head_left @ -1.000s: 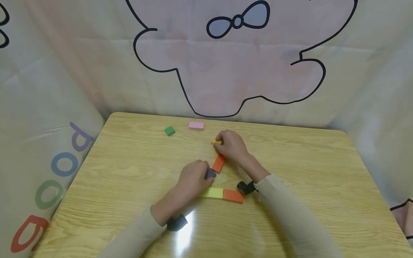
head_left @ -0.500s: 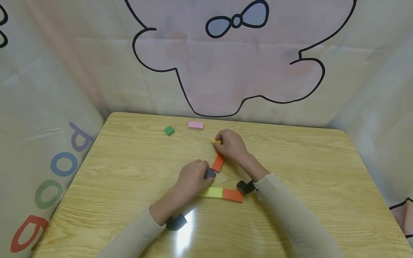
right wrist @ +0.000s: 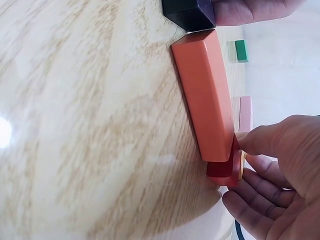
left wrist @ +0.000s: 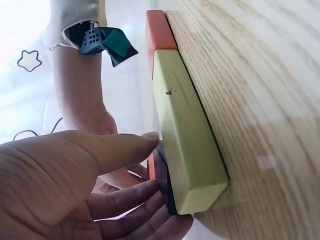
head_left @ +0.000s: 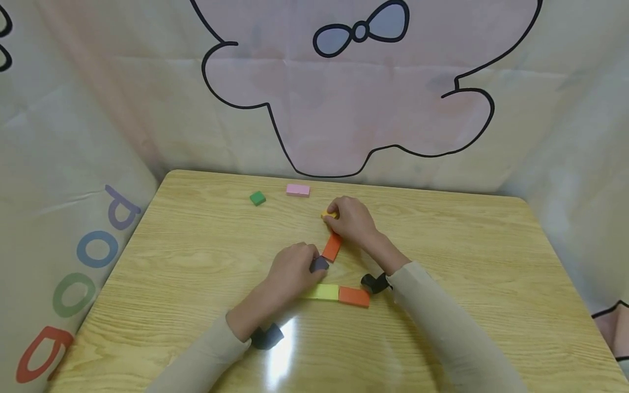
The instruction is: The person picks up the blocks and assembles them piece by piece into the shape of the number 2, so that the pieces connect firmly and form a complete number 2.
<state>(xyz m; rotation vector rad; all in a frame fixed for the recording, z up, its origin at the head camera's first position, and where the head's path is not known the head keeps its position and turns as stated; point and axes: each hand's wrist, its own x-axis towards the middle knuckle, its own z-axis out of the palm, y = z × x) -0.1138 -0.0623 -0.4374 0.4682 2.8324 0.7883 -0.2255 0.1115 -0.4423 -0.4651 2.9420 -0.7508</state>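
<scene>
My left hand (head_left: 295, 270) pinches a dark block (head_left: 319, 264) between thumb and fingers, just behind a yellow-green block (left wrist: 182, 130). Beyond the dark block an orange-red block (right wrist: 205, 95) lies at a slant, its near end close to that dark block. At its far end sits a red block (right wrist: 225, 170), hidden by my hand in the head view. There my right hand (head_left: 352, 218) holds a yellow block (head_left: 328, 214) at the fingertips. In the right wrist view its thumb also seems to touch the red block.
Another orange-red block (head_left: 354, 297) lies end to end with the yellow-green one at the front. Farther back on the wood-grain table (head_left: 467, 262) are a green block (head_left: 257, 198) and a pink block (head_left: 297, 190). A printed cloth (head_left: 373, 98) hangs behind the table.
Both hands and the blocks keep their places; the head view has shifted only very slightly.
</scene>
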